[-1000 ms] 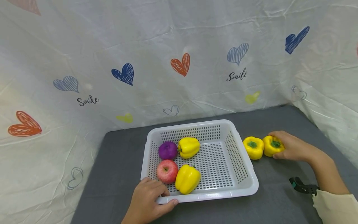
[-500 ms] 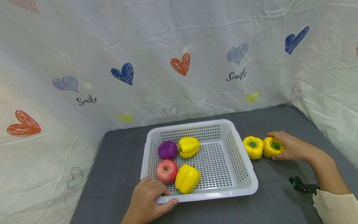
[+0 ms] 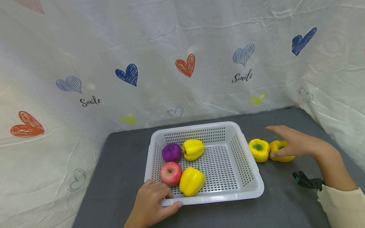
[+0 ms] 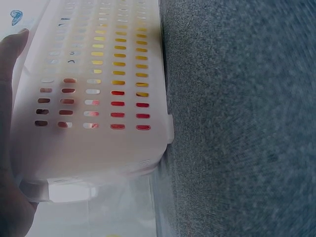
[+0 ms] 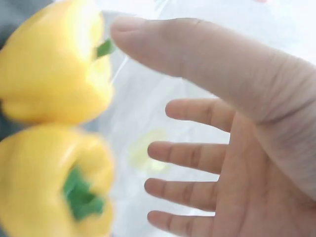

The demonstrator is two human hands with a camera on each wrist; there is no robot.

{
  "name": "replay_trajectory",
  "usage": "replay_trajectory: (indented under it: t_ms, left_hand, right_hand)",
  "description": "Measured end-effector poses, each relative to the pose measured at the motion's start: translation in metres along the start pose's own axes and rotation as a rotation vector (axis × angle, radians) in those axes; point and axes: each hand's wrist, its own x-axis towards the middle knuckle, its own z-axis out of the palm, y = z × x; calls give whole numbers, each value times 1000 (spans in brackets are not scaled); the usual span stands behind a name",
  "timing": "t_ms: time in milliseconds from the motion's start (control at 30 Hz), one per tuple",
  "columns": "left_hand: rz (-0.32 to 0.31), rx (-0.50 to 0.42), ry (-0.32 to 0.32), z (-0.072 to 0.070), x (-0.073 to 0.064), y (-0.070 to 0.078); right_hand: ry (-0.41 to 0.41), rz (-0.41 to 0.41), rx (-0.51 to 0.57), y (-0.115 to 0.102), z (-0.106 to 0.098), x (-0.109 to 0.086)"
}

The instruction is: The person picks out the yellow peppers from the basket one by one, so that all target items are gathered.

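Note:
My left hand grips the near-left corner of a white plastic basket, thumb outside the rim and fingers over it. The left wrist view shows the basket's slotted wall from outside. My right hand hovers with spread fingers over a yellow bell pepper, partly hiding it. A second yellow bell pepper sits beside it, against the basket's right side. In the right wrist view the palm faces both peppers, holding nothing.
Inside the basket's left half lie a red apple, a purple round fruit or vegetable and two yellow bell peppers, one at the back and one in front. A white curtain with printed hearts hangs behind the grey table.
My right hand has let go of the right-hand bell pepper and risen, its fingers spreading. That pepper now leans over to the right. My left hand stays on the basket rim.

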Motion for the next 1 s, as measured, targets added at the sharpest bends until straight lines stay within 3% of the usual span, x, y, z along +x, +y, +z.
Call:
replay_trajectory:
  t_ms: [233,433,700,1000]
  left_hand:
    - [-16,14,-3,0,-2,-2]
    - [-20,19,-13,0,-1,-2]
    - [-33,32,-31,0,0,-1]
    - [-31,21,-35,1,0,0]
  right_hand:
    - [59,-123,27,-41,-10,20]
    - [37,-173,46,-76,-10,41]
    - [9,-333,39,-106,0,74]
    - [-70,-335,-73,-143,19,94]
